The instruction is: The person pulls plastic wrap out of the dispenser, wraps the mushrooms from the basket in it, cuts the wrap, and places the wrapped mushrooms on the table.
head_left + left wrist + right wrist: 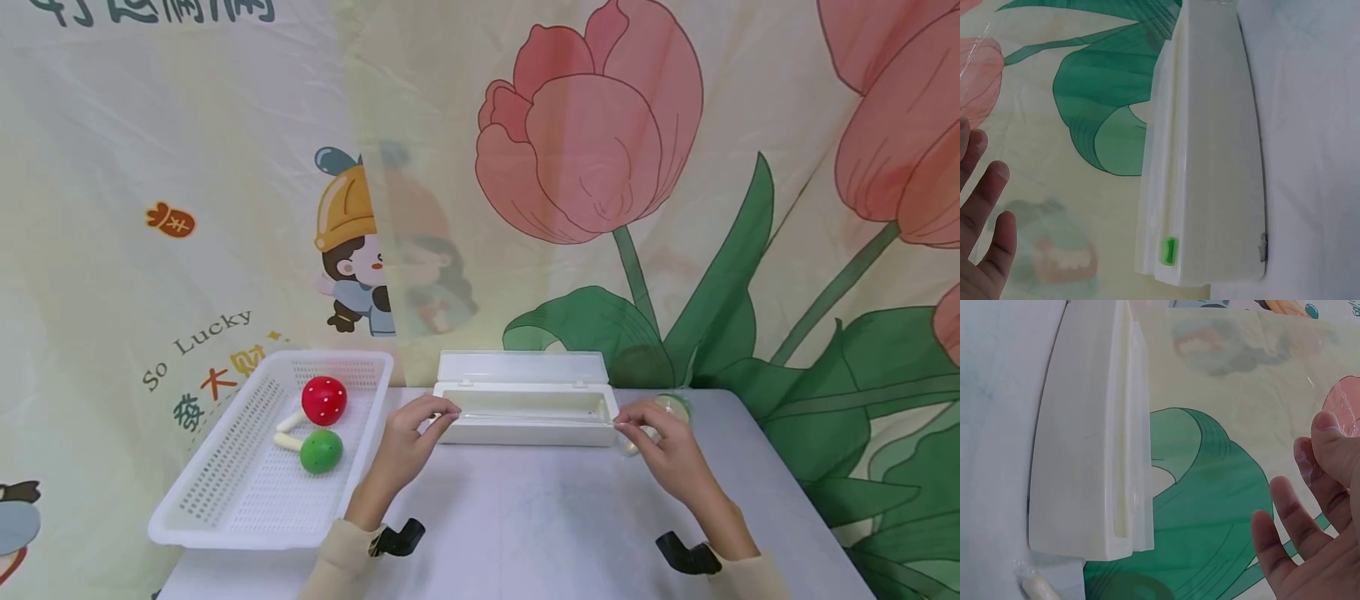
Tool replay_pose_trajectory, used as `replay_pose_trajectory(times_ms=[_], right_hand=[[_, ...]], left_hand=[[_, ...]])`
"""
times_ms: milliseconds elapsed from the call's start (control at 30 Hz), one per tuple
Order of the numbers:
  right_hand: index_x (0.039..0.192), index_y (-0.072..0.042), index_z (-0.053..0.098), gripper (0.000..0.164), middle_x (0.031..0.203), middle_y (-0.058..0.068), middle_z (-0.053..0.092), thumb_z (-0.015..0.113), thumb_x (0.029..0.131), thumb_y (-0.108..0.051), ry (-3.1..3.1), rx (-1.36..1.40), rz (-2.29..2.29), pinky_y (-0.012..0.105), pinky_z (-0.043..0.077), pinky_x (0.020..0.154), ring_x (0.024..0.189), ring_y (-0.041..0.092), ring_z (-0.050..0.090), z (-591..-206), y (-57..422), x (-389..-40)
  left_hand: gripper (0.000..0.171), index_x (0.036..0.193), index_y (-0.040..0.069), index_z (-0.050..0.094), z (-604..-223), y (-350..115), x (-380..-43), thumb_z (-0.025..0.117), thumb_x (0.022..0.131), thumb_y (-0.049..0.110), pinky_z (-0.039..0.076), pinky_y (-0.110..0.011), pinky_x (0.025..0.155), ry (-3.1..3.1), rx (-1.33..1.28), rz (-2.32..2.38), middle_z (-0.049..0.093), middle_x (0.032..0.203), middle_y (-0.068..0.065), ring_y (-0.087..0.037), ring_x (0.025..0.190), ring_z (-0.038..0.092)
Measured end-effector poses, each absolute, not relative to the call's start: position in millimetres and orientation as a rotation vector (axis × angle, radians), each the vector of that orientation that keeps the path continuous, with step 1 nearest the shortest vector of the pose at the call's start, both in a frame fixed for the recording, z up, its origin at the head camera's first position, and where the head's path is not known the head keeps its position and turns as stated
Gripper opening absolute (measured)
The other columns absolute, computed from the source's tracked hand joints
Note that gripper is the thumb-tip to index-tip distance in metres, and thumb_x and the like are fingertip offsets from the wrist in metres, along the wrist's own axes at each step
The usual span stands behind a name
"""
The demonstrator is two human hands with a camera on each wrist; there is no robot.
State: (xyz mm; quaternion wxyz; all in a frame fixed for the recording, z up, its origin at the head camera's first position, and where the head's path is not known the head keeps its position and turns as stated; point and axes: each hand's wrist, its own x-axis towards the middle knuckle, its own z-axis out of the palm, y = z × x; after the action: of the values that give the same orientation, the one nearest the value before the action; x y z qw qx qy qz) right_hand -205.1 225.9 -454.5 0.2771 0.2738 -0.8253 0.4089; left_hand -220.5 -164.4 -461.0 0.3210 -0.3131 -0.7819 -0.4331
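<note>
A sheet of clear plastic film point(534, 420) is stretched between my hands, above a long white box point(525, 436) with its lid point(522, 367) raised. My left hand point(405, 443) pinches one side of the film near the box's left end. At the right end, my right hand point(670, 452) pinches the other side between thumb and index finger. In the right wrist view the remaining fingers point(1294, 503) spread apart. Partly hidden behind my right hand lies a pale green round head point(673, 406) on a stick point(1040, 587), seemingly wrapped in clear film.
On the left stands a white perforated basket point(225, 508). In it lie a red, white-dotted ball-headed stick toy point(324, 401) and a green one point(321, 452). A green slider point(1170, 250) sits on the box. A printed cloth point(420, 100) hangs behind the white table point(540, 533).
</note>
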Motion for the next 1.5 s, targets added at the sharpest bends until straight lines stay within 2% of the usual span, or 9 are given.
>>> replay_pose_trajectory(times_ms=[100,200,433,667,833,1067,1267,1400,1500], right_hand=[[0.096,-0.007,0.071,0.027,0.093,-0.001,0.07,0.075,0.081,0.016,-2.214,0.732,1.085,0.009,0.05,0.073,0.088,0.003,0.058,-453.0,226.4,-203.2],[0.096,-0.007,0.072,0.029,0.093,-0.002,0.07,0.075,0.08,0.017,-2.208,0.731,1.069,0.009,0.05,0.074,0.089,0.003,0.059,-451.6,226.8,-202.6],[0.097,-0.008,0.072,0.032,0.092,0.004,0.071,0.075,0.079,0.018,-2.152,0.787,1.038,0.007,0.049,0.079,0.089,0.003,0.061,-445.6,227.5,-205.1],[0.098,-0.006,0.071,0.028,0.094,0.004,0.071,0.074,0.082,0.017,-2.14,0.793,1.022,0.007,0.05,0.081,0.092,0.001,0.062,-436.5,228.9,-214.0],[0.099,-0.005,0.072,0.033,0.095,0.004,0.07,0.074,0.079,0.02,-2.11,0.772,1.049,0.005,0.049,0.082,0.09,0.003,0.062,-428.3,224.8,-218.1],[0.1,-0.004,0.072,0.031,0.095,0.006,0.071,0.076,0.078,0.018,-2.091,0.747,1.032,0.004,0.048,0.082,0.088,0.004,0.062,-422.5,222.5,-221.9],[0.099,-0.003,0.071,0.029,0.094,0.006,0.07,0.074,0.079,0.019,-2.087,0.737,1.043,0.005,0.048,0.084,0.091,0.001,0.061,-419.0,222.5,-224.1],[0.097,-0.001,0.071,0.031,0.094,0.008,0.07,0.074,0.077,0.022,-2.052,0.728,1.037,0.004,0.047,0.085,0.091,0.002,0.061,-415.6,220.0,-225.5],[0.096,0.001,0.071,0.033,0.093,0.011,0.07,0.074,0.074,0.025,-2.01,0.72,1.031,0.004,0.046,0.085,0.091,0.002,0.061,-413.5,218.8,-226.8]], left_hand=[[0.02,0.099,0.011,0.076,-459.1,-164.3,-218.2,0.079,0.085,-0.004,0.056,-0.019,0.08,-2.046,-0.835,-1.129,0.077,0.094,-0.001,-0.016,0.087,0.071],[0.021,0.1,0.011,0.076,-456.5,-164.0,-216.7,0.079,0.085,-0.003,0.056,-0.019,0.083,-2.039,-0.842,-1.129,0.077,0.095,-0.002,-0.017,0.088,0.072],[0.023,0.101,0.01,0.076,-449.4,-163.6,-218.0,0.079,0.084,-0.006,0.059,-0.025,0.082,-2.026,-0.853,-1.11,0.077,0.095,-0.003,-0.018,0.088,0.072],[0.019,0.1,0.008,0.076,-439.3,-159.9,-226.4,0.078,0.086,-0.004,0.054,-0.017,0.085,-2.028,-0.824,-1.101,0.076,0.095,-0.005,-0.019,0.089,0.071],[0.015,0.101,0.008,0.075,-432.9,-156.6,-234.3,0.077,0.088,-0.001,0.056,-0.021,0.082,-2.021,-0.802,-1.094,0.076,0.096,-0.004,-0.017,0.087,0.07],[0.014,0.099,0.008,0.075,-424.8,-153.1,-239.0,0.078,0.088,0.001,0.06,-0.036,0.077,-2.022,-0.77,-1.087,0.076,0.095,-0.004,-0.016,0.086,0.071],[0.012,0.1,0.007,0.075,-416.8,-153.0,-239.4,0.077,0.089,0.002,0.059,-0.031,0.079,-2.03,-0.748,-1.088,0.076,0.096,-0.004,-0.017,0.087,0.07],[0.012,0.1,0.007,0.075,-411.5,-153.3,-240.1,0.077,0.089,0.001,0.061,-0.036,0.077,-2.015,-0.742,-1.085,0.076,0.096,-0.005,-0.018,0.088,0.071],[0.012,0.1,0.007,0.076,-408.1,-153.6,-241.2,0.077,0.089,0.001,0.06,-0.034,0.078,-1.994,-0.73,-1.085,0.076,0.096,-0.006,-0.018,0.087,0.071]])
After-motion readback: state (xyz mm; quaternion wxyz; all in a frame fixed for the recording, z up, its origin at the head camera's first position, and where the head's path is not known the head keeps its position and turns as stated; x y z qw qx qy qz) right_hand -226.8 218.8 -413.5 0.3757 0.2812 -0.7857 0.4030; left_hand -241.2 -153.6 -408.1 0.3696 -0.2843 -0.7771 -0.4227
